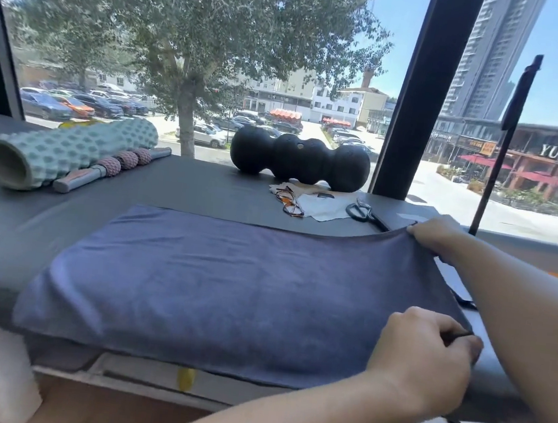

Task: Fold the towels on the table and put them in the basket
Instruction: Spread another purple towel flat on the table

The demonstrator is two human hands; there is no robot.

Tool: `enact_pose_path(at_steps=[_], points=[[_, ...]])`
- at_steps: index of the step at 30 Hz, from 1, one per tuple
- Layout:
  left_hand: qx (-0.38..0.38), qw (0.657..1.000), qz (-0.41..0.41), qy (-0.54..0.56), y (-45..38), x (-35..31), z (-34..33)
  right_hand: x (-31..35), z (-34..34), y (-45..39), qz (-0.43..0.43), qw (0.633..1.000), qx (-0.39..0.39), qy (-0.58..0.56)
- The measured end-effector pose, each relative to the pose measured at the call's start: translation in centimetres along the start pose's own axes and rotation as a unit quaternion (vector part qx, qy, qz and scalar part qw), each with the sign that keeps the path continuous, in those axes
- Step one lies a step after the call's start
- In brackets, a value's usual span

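A blue-grey towel (221, 288) lies spread flat on the dark grey table (176, 190), with its near edge hanging a little over the front. My left hand (427, 361) pinches the towel's near right corner. My right hand (436, 236) grips the far right corner and lifts it slightly off the table. No basket is in view.
A mint foam roller (67, 151) and a pink-balled massage stick (113, 168) lie at the back left. A black bumpy roller (300, 162) sits at the window. Glasses (289, 202), a white cloth (322, 207) and black scissors (363, 213) lie behind the towel.
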State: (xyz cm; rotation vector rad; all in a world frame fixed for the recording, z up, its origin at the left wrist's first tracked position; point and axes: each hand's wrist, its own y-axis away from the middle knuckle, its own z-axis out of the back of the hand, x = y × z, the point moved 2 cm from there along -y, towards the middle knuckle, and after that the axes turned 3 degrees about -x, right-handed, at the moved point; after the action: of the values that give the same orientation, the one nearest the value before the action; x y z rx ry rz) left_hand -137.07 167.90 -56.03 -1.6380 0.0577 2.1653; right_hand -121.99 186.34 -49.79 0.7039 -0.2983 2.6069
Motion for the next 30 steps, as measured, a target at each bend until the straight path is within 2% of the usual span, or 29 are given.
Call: enact_pose_path(at_steps=[3,6,14,18,23,27,30], points=[[-0.012,1.000,0.003,0.024,0.2,-0.5,-0.7,-0.7,1.6,0.3,-0.021,0.999,0.001,-0.049],[-0.068,0.997,-0.003,0.041,0.6,-0.3,0.8,0.6,1.8,0.9,-0.022,0.985,0.040,-0.164],[-0.284,0.952,-0.103,0.059,6.0,0.8,12.9,13.6,-1.4,5.1,0.078,0.914,0.113,-0.382],[-0.379,0.916,-0.106,0.072,8.8,2.2,18.9,21.0,-5.6,8.3,0.131,0.894,0.136,-0.406],[-0.457,0.881,-0.092,0.083,12.1,4.9,24.5,28.6,-11.9,11.9,0.162,0.893,0.164,-0.388],[-0.487,0.869,-0.061,0.057,14.0,6.7,27.9,32.7,-16.3,13.7,0.172,0.901,0.173,-0.359],[-0.495,0.866,-0.031,0.054,14.9,8.2,30.1,34.7,-18.4,14.5,0.193,0.918,0.143,-0.315]])
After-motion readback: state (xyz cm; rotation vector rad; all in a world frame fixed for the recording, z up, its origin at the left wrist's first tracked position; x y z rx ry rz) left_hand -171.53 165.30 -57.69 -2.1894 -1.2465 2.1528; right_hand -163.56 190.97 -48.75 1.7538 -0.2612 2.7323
